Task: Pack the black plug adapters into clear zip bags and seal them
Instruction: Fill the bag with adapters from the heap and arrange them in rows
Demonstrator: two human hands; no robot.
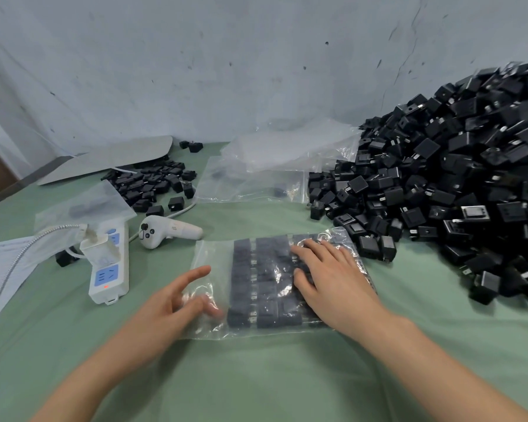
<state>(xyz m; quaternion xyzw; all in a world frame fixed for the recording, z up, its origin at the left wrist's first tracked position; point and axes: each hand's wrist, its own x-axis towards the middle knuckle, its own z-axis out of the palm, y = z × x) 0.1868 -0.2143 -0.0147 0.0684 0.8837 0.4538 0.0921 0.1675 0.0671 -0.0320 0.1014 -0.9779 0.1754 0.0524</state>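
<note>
My right hand (333, 284) lies flat and released, palm down, fingers straight and spread, pressing on the right half of the clear zip bag (209, 257). Under its fingers, the packed plug adapters (262, 284) sit inside the bag in tidy rows, side by side, filling the middle and right of it.

My left hand (165, 303) is at the bag's left end, where the film has no adapters under it. Its fingers are loose and spread, the forefinger reaching out over the plastic and the other tips, blurred, touching the film beside the leftmost row. I can see nothing gripped in it. The bag lies flat on the green worktop (256, 379), between both hands and straight ahead of me.

Just past the bag's far right corner begins the big heap of loose adapters (454, 184), which climbs up against the wall on my right. Beyond the bag, a stack of empty clear bags (275, 159) lies beside that heap.

To the left, near the bag's far left corner, rests a white handheld controller (165, 233). Further left is a white power strip (110, 278) with a white charger (99, 251) plugged in. Behind them a smaller heap of adapters (153, 184) lies partly under a pale grey board (113, 156).
</note>
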